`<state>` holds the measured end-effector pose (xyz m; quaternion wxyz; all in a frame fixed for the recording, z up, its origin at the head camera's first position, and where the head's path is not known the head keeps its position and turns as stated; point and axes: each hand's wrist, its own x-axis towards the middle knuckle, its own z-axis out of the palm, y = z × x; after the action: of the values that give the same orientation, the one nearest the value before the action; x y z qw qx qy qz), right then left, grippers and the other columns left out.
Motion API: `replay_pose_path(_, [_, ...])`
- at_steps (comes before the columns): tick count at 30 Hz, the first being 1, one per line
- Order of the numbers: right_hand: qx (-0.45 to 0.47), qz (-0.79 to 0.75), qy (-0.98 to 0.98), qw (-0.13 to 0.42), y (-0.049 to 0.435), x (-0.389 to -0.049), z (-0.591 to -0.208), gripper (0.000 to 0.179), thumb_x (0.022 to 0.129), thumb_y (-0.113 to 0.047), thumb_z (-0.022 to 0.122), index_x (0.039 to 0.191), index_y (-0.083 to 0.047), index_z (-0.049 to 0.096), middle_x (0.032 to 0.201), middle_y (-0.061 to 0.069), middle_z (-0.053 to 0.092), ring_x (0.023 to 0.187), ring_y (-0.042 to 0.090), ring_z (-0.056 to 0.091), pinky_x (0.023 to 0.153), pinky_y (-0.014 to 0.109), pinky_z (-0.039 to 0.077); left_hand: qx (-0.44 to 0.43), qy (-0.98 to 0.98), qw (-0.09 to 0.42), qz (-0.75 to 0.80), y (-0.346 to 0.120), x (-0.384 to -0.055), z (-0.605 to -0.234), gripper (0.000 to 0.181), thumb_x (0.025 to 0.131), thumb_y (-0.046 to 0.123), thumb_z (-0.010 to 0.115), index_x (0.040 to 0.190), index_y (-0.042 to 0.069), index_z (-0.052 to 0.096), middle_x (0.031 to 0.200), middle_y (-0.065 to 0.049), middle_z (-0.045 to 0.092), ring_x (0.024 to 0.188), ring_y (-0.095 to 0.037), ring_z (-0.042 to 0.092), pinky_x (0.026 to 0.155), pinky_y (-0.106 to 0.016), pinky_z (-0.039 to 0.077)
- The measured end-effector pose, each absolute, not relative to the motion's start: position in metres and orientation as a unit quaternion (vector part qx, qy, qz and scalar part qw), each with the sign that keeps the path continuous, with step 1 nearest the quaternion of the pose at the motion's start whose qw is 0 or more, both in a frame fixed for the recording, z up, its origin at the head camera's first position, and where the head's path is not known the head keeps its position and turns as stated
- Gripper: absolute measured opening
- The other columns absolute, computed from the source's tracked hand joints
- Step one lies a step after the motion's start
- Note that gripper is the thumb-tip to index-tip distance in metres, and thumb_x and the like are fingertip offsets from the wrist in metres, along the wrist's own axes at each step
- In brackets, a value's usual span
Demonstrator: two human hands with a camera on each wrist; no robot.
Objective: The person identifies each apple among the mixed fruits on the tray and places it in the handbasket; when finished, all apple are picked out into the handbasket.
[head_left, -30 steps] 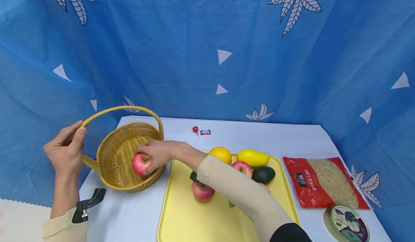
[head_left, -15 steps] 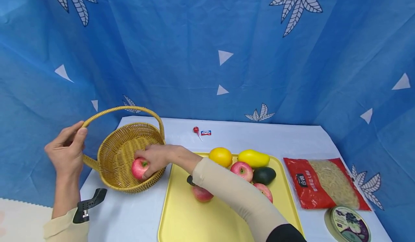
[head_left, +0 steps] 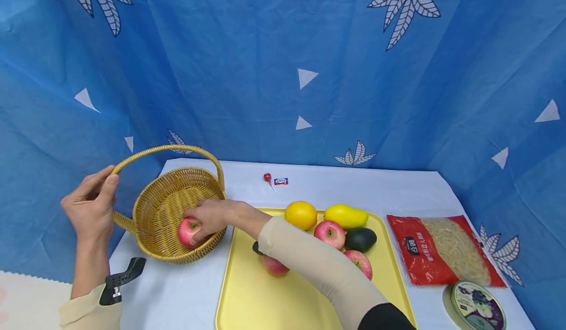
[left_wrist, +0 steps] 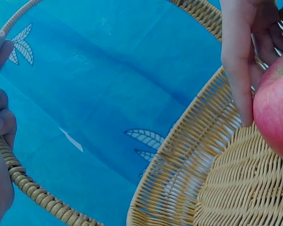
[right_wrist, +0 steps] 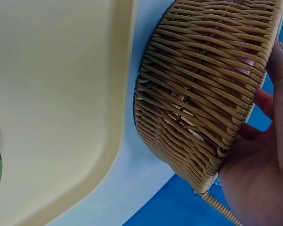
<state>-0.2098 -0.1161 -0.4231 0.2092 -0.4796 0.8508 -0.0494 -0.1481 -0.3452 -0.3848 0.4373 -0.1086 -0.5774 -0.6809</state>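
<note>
My left hand grips the handle of a round woven basket, which leans a little toward me on the table. Inside the basket, my right hand holds a red apple between thumb and fingers, low near the woven floor. Up close in the left wrist view, the apple shows its dark stem, with fingers against its side. From the right wrist, the basket's outer wall hides most of the apple, and the right hand reaches over the rim.
A yellow tray bears several apples, an orange, a yellow mango and a dark avocado. To its right lie a red food packet and a round tin. A lollipop and small wrapped candy lie behind.
The right hand has shifted slightly left and lower with the apple in the basket, its forearm uncovering more of the tray's fruit. The left hand stays on the handle.
</note>
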Motion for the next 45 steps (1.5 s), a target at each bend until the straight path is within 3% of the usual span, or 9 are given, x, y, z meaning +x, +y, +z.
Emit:
replay_pose_path(10, [-0.481,-0.081,0.846,0.215,-0.115,-0.211,-0.420,0.062,0.090,-0.055,0.068,0.145,-0.035,0.047,0.117,-0.018,0.055,0.113,0.000,0.046,0.089,0.016,0.042,-0.113,-0.573,0.439,-0.683,-0.345,-0.148,-0.384,0.025,0.084,-0.018,0.069,0.107,-0.026,0.064,0.079,-0.007,0.072,0.051,-0.010,0.046,0.048,-0.013,0.037])
replay_pose_path(21, [-0.476,-0.064,0.854,0.201,-0.112,-0.209,-0.418,0.065,0.091,-0.055,0.067,0.148,-0.035,0.045,0.128,-0.012,0.053,0.117,0.002,0.046,0.091,0.019,0.043,-0.108,-0.577,0.434,-0.683,-0.347,-0.149,-0.387,0.025,0.084,-0.017,0.069,0.107,-0.025,0.064,0.079,-0.006,0.071,0.053,-0.010,0.046,0.048,-0.013,0.037])
replay_pose_path(30, [-0.487,-0.071,0.848,0.198,-0.110,-0.210,-0.412,0.067,0.091,-0.055,0.067,0.150,-0.033,0.044,0.127,-0.010,0.050,0.108,0.002,0.047,0.088,0.019,0.044,-0.112,-0.567,0.433,-0.692,-0.349,-0.151,-0.389,0.025,0.084,-0.018,0.069,0.107,-0.025,0.063,0.079,-0.007,0.071,0.053,-0.011,0.045,0.048,-0.014,0.037])
replay_pose_path(35, [-0.492,-0.074,0.846,0.192,-0.104,-0.209,-0.401,0.068,0.093,-0.056,0.065,0.152,-0.033,0.041,0.139,-0.008,0.047,0.116,0.003,0.046,0.094,0.020,0.042,-0.116,-0.562,0.434,-0.694,-0.349,-0.151,-0.390,0.026,0.084,-0.019,0.069,0.107,-0.026,0.063,0.079,-0.008,0.071,0.052,-0.011,0.046,0.048,-0.014,0.037])
replay_pose_path(45, [-0.534,-0.087,0.827,0.150,-0.084,-0.190,-0.373,0.064,0.093,-0.059,0.061,0.150,-0.034,0.045,0.126,-0.010,0.048,0.096,0.001,0.048,0.076,0.016,0.043,-0.103,-0.570,0.429,-0.693,-0.348,-0.149,-0.388,0.026,0.084,-0.017,0.069,0.108,-0.025,0.064,0.079,-0.007,0.070,0.053,-0.011,0.044,0.048,-0.014,0.036])
